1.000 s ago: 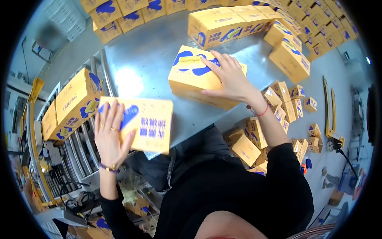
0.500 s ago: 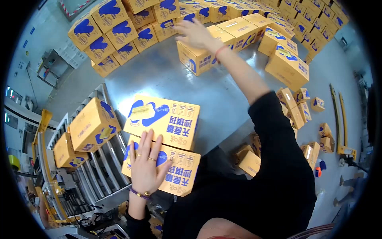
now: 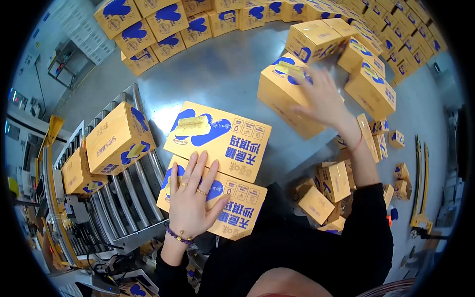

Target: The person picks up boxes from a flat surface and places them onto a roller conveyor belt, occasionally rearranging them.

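Observation:
Two yellow cartons with blue print lie side by side near me, the farther carton (image 3: 213, 138) touching the nearer carton (image 3: 242, 210). Flat on the nearer one rests my left hand (image 3: 193, 198), its fingers spread towards the gap between them. My right hand (image 3: 321, 99), blurred by motion, is over another carton (image 3: 282, 101) on the right side of the metal table (image 3: 198, 74); its fingers look spread, and whether it touches the carton is unclear.
Two cartons (image 3: 118, 141) stand on the roller conveyor (image 3: 131, 203) at the left. Stacked cartons (image 3: 168, 22) line the table's far edge. More cartons (image 3: 371, 89) stand at the right, and loose cartons (image 3: 316, 203) lie below the table's right edge.
My right hand has moved right and nearer from the far cartons. A carton beneath it now sits turned, apart from the far row. My left hand stays on the near carton; the view has shifted.

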`<state>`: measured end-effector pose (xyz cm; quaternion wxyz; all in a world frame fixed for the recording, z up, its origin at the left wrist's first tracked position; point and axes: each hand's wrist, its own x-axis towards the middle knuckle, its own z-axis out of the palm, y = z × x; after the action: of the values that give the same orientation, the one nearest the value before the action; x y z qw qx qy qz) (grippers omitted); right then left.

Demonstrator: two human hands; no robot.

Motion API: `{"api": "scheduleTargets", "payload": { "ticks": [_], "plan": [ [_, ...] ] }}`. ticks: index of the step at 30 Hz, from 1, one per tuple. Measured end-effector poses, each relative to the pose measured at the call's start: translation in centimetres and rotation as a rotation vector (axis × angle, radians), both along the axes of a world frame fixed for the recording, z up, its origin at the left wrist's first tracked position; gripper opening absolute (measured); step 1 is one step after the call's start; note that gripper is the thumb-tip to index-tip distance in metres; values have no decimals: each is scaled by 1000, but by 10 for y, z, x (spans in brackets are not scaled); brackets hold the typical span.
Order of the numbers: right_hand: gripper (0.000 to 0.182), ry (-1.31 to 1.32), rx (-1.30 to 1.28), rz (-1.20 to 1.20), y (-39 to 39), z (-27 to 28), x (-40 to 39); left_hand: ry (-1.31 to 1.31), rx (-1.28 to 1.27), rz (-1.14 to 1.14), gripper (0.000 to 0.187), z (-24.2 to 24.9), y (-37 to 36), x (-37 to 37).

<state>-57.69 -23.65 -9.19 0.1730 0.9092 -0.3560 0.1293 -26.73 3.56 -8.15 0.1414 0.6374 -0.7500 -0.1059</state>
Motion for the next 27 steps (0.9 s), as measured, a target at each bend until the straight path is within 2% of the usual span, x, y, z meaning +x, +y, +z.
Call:
{"api": "scheduleTargets", "payload": {
  "ticks": [2,3,5,10,11,14,15,17,19,20,21,22,24,25,26,27],
  "plan": [
    [75,-156,183,-223,-18,-29,-13,-13,-24,-32,72,-5,4,1],
    [75,-156,187,-223,-20,-28,-3,-24,-31,-28,71,-5,4,1],
    [75,-85,236,-378,-12,-25,18,-10,-51,-46,70,-8,7,1],
    [68,-151,184,-239,-15,-29,41,81,-98,-261,60,-11,-43,3],
    [64,-155,237,-235,-13,-21,41,145,-116,-342,51,-16,-59,3],
    [56,-292,289,-184,-31,-32,-5,266,-176,-463,42,-33,-104,-28],
    [55,-290,314,-285,-21,-22,-39,239,-216,-458,37,-34,-106,-29],
    [53,-274,336,-254,-50,-21,-51,359,-283,-542,30,-39,-153,-72],
    [53,-307,350,-324,-65,-24,-96,448,-529,-507,27,-52,-184,-96],
    [53,-341,378,-400,-66,-20,-117,446,-541,-496,27,-42,-194,-86],
    [53,-340,392,-401,-61,-27,-131,314,-602,-493,27,-28,-203,-75],
    [53,-344,353,-410,-72,-24,-132,171,-710,-471,28,-16,-219,-57],
    [54,-336,358,-436,-77,-25,-143,70,-789,-270,35,-13,-230,-23],
    [55,-349,377,-431,-84,-30,-138,-24,-743,151,41,-2,-245,48],
    [56,-364,385,-447,-84,-32,-139,-12,-564,397,45,-23,-248,95],
    [60,-376,368,-488,-83,-34,-143,-93,-26,444,51,-27,-219,142]
  ]
}}
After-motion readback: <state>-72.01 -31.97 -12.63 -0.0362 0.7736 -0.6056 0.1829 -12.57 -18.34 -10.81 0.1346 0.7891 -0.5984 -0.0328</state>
